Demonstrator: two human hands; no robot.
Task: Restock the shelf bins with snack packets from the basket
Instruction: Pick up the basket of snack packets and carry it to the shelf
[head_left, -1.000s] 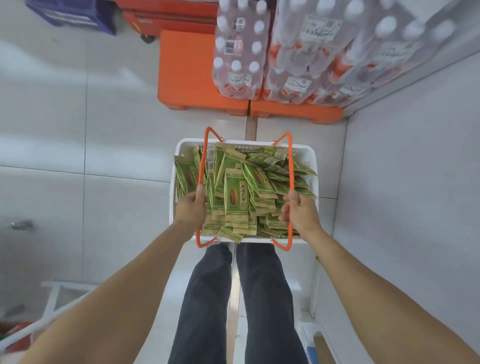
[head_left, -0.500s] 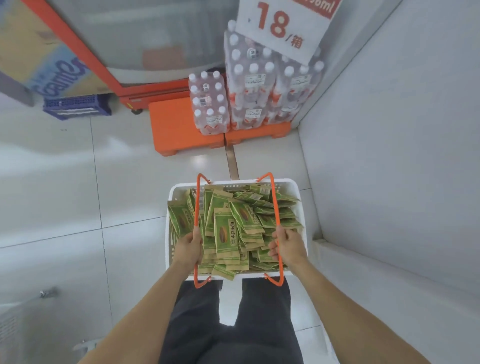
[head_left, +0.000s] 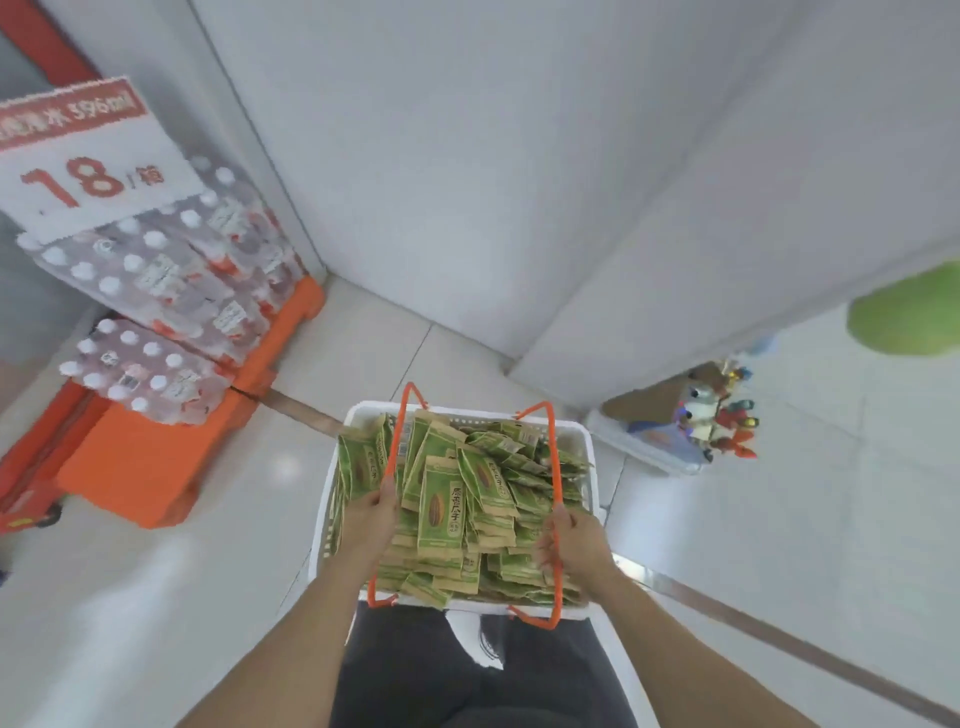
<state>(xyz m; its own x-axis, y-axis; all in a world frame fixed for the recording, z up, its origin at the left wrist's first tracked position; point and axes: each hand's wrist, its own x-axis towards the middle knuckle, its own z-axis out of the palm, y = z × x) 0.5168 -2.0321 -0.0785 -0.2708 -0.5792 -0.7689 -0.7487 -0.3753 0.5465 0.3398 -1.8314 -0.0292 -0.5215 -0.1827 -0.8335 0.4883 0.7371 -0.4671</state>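
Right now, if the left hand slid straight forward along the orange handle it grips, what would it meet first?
Probably the handle's far bend above the basket's far rim. The left hand grips the left handle, with green snack packets right beside it. Depth is unclear.

The basket (head_left: 589, 441) is hanging straight ahead at twelve o'clock, snack packets (head_left: 457, 499) piling inside it. Stacked water bottle packs (head_left: 171, 291) are sitting on platforms (head_left: 130, 467) at ten o'clock. Toys (head_left: 711, 415) are lying at two o'clock.
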